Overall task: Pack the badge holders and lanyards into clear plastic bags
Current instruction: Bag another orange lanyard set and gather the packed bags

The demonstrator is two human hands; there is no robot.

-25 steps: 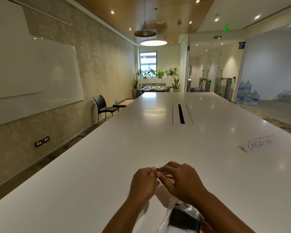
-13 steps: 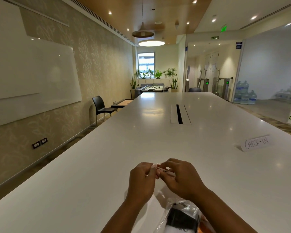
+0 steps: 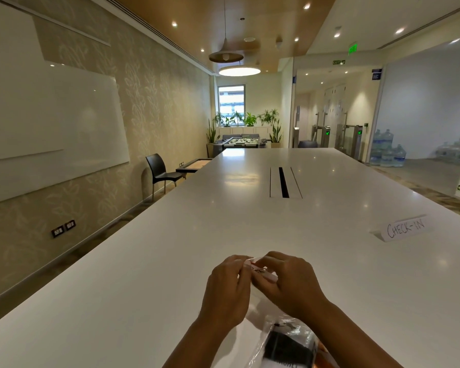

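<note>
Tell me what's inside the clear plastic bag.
A black item shows through the clear plastic bag, an orange bit beside it. The left hand and right hand cover the bag's far end; what lies there is hidden.

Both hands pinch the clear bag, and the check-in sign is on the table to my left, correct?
No, the head view shows the check-in sign on the table to your right; left hand and right hand do pinch the clear bag.

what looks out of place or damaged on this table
Nothing stands out. The left hand and right hand pinch the top edge of the clear plastic bag, which rests on the table with dark contents inside. The CHECK-IN sign stands upright; nothing is spilled.
</note>
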